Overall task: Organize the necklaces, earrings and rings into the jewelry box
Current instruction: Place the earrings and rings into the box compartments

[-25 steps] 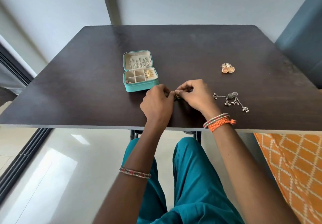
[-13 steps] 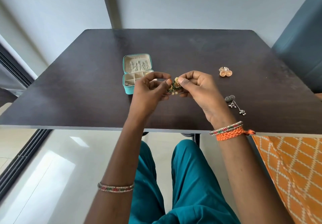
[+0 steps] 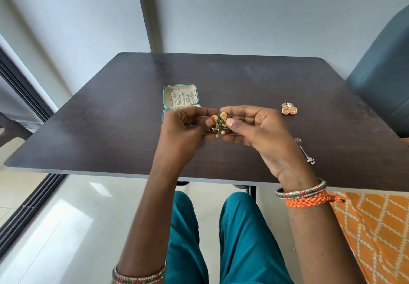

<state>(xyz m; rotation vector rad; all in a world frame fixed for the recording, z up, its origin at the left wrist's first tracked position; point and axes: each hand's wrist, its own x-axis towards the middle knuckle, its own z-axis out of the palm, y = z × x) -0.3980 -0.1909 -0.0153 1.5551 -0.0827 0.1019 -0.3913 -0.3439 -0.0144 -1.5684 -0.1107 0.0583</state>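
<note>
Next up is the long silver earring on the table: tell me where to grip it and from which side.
Pinch the thin straight stem of the silver earring at its middle, from above with the right hand. It lies flat on the table, right of that hand; the flower head and dangling beads at the ends look fiddlier to hold.

Both hands, left and right, pinch gold-green earrings above the table.

The left hand hid the jewelry box tray; pieces in its lid were too small to tell. At three o'clock, a chair was cut off.
</note>
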